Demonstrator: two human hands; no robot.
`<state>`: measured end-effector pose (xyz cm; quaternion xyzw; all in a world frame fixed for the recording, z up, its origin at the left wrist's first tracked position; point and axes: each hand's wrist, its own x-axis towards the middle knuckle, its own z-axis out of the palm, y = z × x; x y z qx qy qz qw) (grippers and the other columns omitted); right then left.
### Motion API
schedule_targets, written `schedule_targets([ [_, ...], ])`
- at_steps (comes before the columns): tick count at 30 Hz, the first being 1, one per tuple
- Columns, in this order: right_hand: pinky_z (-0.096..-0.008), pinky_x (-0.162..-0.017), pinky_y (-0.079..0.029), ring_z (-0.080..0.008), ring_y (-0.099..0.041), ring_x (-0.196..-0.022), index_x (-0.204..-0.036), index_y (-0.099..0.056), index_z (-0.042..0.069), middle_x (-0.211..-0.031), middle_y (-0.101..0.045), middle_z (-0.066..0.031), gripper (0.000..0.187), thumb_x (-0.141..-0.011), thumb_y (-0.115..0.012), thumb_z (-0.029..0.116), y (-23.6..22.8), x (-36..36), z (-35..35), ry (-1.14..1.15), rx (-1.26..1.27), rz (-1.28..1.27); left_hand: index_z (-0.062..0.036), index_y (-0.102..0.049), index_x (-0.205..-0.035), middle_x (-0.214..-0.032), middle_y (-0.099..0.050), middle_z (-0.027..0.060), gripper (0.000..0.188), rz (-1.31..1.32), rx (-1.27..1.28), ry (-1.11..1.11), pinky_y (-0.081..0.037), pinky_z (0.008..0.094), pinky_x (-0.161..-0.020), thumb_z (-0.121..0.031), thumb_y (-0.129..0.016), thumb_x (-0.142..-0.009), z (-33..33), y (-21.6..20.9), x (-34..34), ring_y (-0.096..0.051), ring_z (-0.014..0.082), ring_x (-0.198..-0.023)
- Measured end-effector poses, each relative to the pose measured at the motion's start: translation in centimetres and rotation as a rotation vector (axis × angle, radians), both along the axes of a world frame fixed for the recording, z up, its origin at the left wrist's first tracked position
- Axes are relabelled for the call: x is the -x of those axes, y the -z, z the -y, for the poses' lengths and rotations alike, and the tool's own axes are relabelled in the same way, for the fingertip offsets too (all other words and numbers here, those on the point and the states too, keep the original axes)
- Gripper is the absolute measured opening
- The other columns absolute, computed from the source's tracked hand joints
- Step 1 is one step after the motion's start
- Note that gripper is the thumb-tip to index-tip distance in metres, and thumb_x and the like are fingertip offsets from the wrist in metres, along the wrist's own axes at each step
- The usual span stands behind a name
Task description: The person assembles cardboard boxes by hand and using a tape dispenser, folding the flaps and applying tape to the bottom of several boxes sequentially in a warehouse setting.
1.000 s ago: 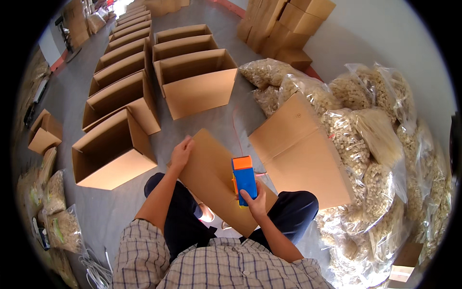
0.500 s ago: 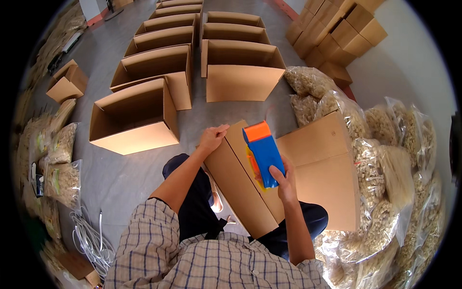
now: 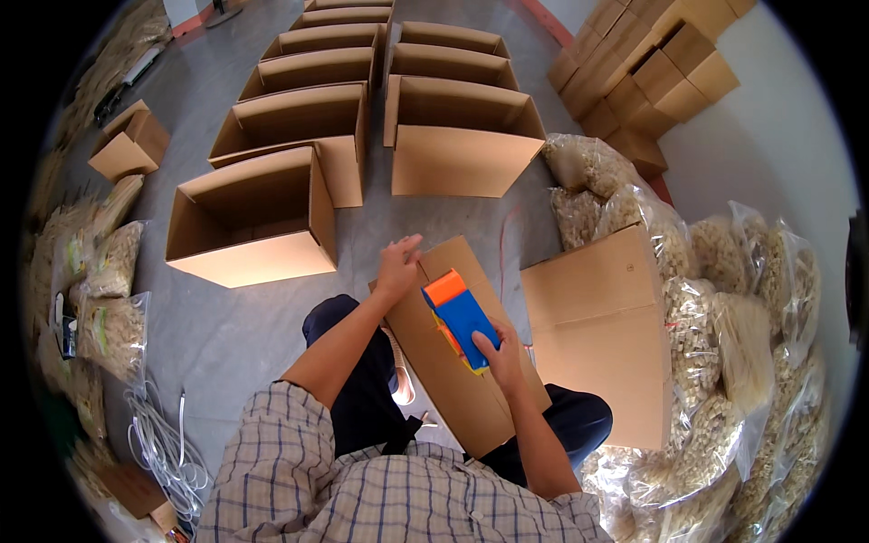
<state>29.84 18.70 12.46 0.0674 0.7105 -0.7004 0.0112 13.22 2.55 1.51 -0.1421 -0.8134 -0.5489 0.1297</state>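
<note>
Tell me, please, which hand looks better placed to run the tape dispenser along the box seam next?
Probably the right hand: it already grips the blue and orange tape dispenser on the cardboard box. The left hand rests at the box's far edge, steadying it.

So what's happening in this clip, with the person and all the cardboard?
A seated person holds a folded brown cardboard box across their lap. The left hand presses on the box's far end, while the right hand has a grip on a blue and orange tape dispenser set against the box's face. Two rows of open cardboard boxes stand on the grey floor ahead, and clear plastic bags of pale filling are piled at the right.
</note>
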Motion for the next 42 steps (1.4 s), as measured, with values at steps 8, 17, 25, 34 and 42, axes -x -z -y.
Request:
schedule_targets([
  [8, -0.0223, -0.055, -0.047, -0.0120, -0.057, -0.059, -0.101, -0.055, -0.005, -0.076, -0.058, -0.0068, 0.036, -0.078, -0.059, 0.022, 0.3, -0.6, -0.8, 0.024, 0.014, -0.007, -0.0066, -0.059, -0.065, -0.063, -0.053, 0.0002, 0.025, 1.365, -0.649, 0.400, -0.037, 0.0228, -0.051, -0.026, -0.059, -0.081, 1.2, -6.6, -2.1, -0.046, 0.0081, -0.057],
  [17, -0.0226, -0.059, -0.046, -0.0105, -0.057, -0.066, -0.101, -0.055, -0.005, -0.078, -0.059, -0.0070, 0.037, -0.077, -0.062, 0.023, -0.3, 0.6, -0.9, -0.050, -0.076, 0.073, -0.0044, -0.061, -0.068, -0.058, -0.053, -0.0010, 0.018, 0.876, -0.319, 0.445, -0.036, 0.0225, -0.046, -0.020, -0.065, -0.075, 0.1, -2.1, 1.0, -0.045, 0.0070, -0.051],
  [25, -0.0234, -0.059, -0.044, -0.0100, -0.055, -0.065, -0.097, -0.057, -0.003, -0.076, -0.060, -0.0068, 0.035, -0.075, -0.063, 0.024, -1.1, -3.4, -2.0, -0.011, -0.168, 0.273, -0.0016, -0.060, -0.069, -0.058, -0.057, 0.0060, 0.012, 0.347, 0.107, 0.051, -0.040, 0.0272, -0.049, -0.012, -0.066, -0.069, 4.8, 4.3, 12.9, -0.051, 0.0119, -0.052],
  [34, -0.0235, -0.056, -0.044, -0.0092, -0.054, -0.061, -0.094, -0.059, -0.003, -0.070, -0.060, -0.0068, 0.031, -0.074, -0.061, 0.020, -1.2, -2.1, -2.0, 0.027, -0.312, 0.182, -0.0074, -0.060, -0.073, -0.071, -0.060, 0.0037, 0.016, 1.061, 0.143, 0.647, -0.042, 0.0303, -0.055, -0.022, -0.060, -0.076, 1.2, 14.8, 7.7, -0.051, 0.0111, -0.062],
  [42, -0.0236, -0.055, -0.043, -0.0089, -0.053, -0.060, -0.090, -0.059, -0.004, -0.068, -0.059, -0.0076, 0.030, -0.074, -0.061, 0.020, -0.9, -2.4, -1.9, 0.060, -0.245, 0.155, -0.0064, -0.056, -0.104, -0.094, -0.060, 0.0099, 0.041, 0.961, 0.664, 0.541, -0.044, 0.0304, -0.071, -0.041, -0.044, -0.085, 2.6, 10.8, 9.4, -0.057, 0.0165, -0.079],
])
